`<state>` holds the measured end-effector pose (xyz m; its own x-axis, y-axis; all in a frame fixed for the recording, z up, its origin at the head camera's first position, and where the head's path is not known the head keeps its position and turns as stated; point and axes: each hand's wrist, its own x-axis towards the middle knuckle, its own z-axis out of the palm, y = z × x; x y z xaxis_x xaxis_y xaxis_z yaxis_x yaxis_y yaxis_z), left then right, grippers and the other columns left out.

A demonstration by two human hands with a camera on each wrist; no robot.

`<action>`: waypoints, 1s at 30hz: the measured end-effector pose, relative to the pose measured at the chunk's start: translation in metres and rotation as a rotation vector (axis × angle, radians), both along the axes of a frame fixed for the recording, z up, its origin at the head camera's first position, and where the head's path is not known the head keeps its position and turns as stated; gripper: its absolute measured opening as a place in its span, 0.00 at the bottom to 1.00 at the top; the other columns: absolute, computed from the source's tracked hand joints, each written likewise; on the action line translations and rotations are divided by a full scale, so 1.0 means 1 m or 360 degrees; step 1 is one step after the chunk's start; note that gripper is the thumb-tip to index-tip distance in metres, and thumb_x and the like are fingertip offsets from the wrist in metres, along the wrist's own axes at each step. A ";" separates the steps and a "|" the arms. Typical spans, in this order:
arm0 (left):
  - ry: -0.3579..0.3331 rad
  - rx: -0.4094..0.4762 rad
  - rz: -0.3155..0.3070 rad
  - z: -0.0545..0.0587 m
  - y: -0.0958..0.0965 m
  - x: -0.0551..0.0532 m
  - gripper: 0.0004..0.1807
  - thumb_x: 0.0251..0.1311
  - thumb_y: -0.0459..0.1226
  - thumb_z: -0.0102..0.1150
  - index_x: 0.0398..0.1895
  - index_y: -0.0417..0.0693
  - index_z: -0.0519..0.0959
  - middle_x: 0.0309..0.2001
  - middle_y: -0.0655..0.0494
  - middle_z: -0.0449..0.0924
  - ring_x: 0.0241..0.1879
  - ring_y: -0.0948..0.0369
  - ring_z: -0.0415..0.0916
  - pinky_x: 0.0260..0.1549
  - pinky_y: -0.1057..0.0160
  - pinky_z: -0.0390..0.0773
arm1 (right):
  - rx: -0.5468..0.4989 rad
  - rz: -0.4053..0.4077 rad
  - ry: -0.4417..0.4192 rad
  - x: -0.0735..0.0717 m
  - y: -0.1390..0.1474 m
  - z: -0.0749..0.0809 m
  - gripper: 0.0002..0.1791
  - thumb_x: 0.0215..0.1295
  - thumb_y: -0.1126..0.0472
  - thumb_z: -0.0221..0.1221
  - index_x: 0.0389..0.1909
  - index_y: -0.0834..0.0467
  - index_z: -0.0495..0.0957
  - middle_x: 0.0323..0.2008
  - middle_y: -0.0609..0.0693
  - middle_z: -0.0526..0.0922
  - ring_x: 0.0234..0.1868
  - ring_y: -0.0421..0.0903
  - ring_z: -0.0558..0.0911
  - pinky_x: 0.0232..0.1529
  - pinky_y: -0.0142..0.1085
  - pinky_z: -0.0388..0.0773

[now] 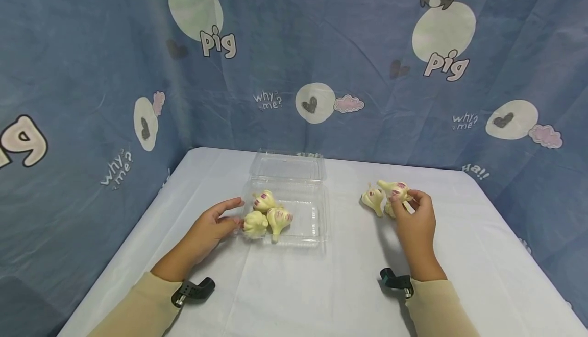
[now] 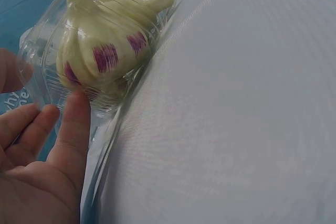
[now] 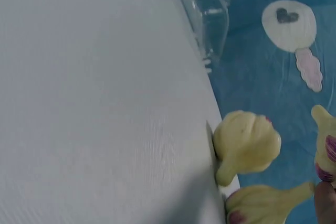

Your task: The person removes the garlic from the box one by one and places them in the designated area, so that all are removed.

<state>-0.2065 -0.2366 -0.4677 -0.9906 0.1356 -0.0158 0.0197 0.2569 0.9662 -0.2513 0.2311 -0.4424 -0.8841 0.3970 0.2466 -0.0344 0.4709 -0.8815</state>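
Note:
My right hand (image 1: 415, 222) pinches a garlic bulb (image 1: 396, 189) with purple streaks, raised over the right side of the table. Beneath and beside it lie two more garlic bulbs (image 3: 247, 145), one partly hidden by the held bulb in the head view. A clear plastic clamshell box (image 1: 310, 219) stands left of centre, its lid (image 1: 288, 167) folded back. Three garlic bulbs (image 1: 279, 218) sit together in its left half. At the box's left wall is my left hand (image 1: 209, 230), fingers loosely extended and the thumb touching the plastic.
A white cloth (image 1: 285, 296) covers the table. Blue printed fabric (image 1: 275, 56) hangs behind and at the sides, meeting the table's back edge. A dark strap device (image 1: 195, 291) is on the left wrist, and another (image 1: 396, 281) on the right.

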 end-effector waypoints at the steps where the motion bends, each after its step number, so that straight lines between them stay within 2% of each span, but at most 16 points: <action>1: 0.0000 -0.0001 0.0002 -0.001 0.000 0.000 0.33 0.76 0.36 0.57 0.81 0.45 0.62 0.79 0.43 0.62 0.63 0.53 0.80 0.52 0.70 0.80 | -0.0009 -0.0016 -0.0008 0.000 0.002 0.000 0.33 0.72 0.46 0.65 0.68 0.62 0.70 0.72 0.60 0.72 0.72 0.58 0.75 0.65 0.52 0.77; 6: -0.0001 -0.0002 0.0006 -0.003 0.000 -0.002 0.33 0.76 0.36 0.57 0.81 0.45 0.62 0.79 0.44 0.63 0.61 0.57 0.81 0.52 0.70 0.80 | -0.0028 -0.0063 0.0002 -0.001 0.009 0.000 0.33 0.72 0.46 0.65 0.67 0.63 0.69 0.72 0.60 0.72 0.72 0.58 0.75 0.66 0.54 0.76; 17: -0.0002 0.0036 -0.0006 -0.001 0.000 0.000 0.33 0.76 0.35 0.57 0.81 0.44 0.62 0.78 0.41 0.63 0.64 0.49 0.79 0.52 0.70 0.80 | -0.0104 -0.0209 0.0047 0.002 0.023 0.000 0.37 0.72 0.42 0.63 0.68 0.64 0.66 0.72 0.60 0.70 0.72 0.58 0.74 0.66 0.57 0.74; 20: 0.0005 0.0033 -0.0003 -0.002 0.000 0.000 0.32 0.76 0.35 0.56 0.81 0.44 0.62 0.79 0.42 0.62 0.64 0.49 0.79 0.52 0.70 0.80 | -0.0142 -0.0258 0.0028 0.002 0.026 0.000 0.37 0.73 0.42 0.62 0.69 0.63 0.65 0.72 0.60 0.68 0.72 0.58 0.73 0.65 0.56 0.75; 27: -0.0006 0.0005 0.0019 -0.006 0.000 -0.001 0.32 0.76 0.35 0.56 0.80 0.46 0.63 0.79 0.44 0.63 0.61 0.57 0.81 0.52 0.69 0.80 | -0.0202 -0.0335 -0.0039 -0.001 0.035 -0.003 0.35 0.74 0.46 0.61 0.71 0.62 0.63 0.74 0.59 0.66 0.74 0.56 0.72 0.67 0.52 0.76; 30: -0.0004 0.0013 0.0018 -0.005 0.000 -0.001 0.32 0.76 0.35 0.56 0.80 0.45 0.62 0.80 0.44 0.61 0.63 0.54 0.80 0.53 0.69 0.80 | -0.0212 -0.0335 -0.0056 -0.002 0.038 -0.005 0.36 0.74 0.47 0.61 0.72 0.62 0.62 0.74 0.61 0.66 0.74 0.58 0.72 0.68 0.51 0.75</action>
<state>-0.2074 -0.2370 -0.4731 -0.9921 0.1247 -0.0170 0.0147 0.2492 0.9684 -0.2537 0.2687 -0.4475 -0.7855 0.6004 0.1502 0.0842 0.3440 -0.9352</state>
